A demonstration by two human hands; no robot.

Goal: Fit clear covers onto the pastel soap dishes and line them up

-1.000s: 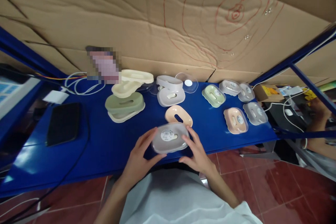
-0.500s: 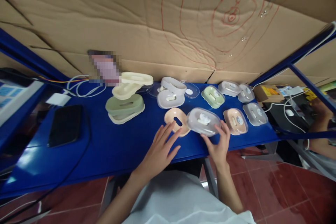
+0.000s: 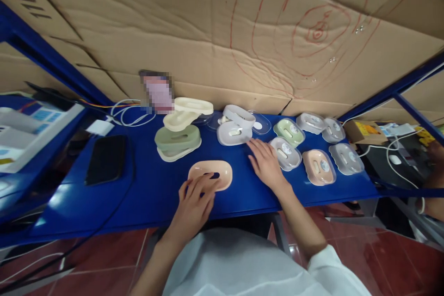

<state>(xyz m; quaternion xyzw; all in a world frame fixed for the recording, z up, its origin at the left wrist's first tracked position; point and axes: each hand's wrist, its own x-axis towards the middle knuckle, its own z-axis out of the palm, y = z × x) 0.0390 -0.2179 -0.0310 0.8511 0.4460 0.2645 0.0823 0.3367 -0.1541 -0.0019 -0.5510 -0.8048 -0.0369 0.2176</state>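
A peach oval soap dish piece (image 3: 222, 169) with a slot in its middle lies near the table's front. My left hand (image 3: 194, 201) is on its near left side, fingers bent over the rim and partly hiding the slot. My right hand (image 3: 267, 164) reaches over the table with its fingers stretched and holding nothing. Its fingertips come close to a light grey slotted tray (image 3: 231, 136); whether they touch cannot be made out. Just right of that hand sits a grey soap dish with a clear lid (image 3: 286, 155).
Green (image 3: 289, 132) and peach (image 3: 319, 166) lidded dishes stand at the right, with several grey ones. Cream trays (image 3: 182, 118) and a green piece (image 3: 178, 138) are stacked at left. A black tablet-like device (image 3: 106, 159) and cables lie farther left. Cardboard (image 3: 194, 32) walls the back.
The peach piece has moved left and turned, with my left hand on it. My right hand has let go of the grey lidded dish, which now stands farther back, and has shifted left.
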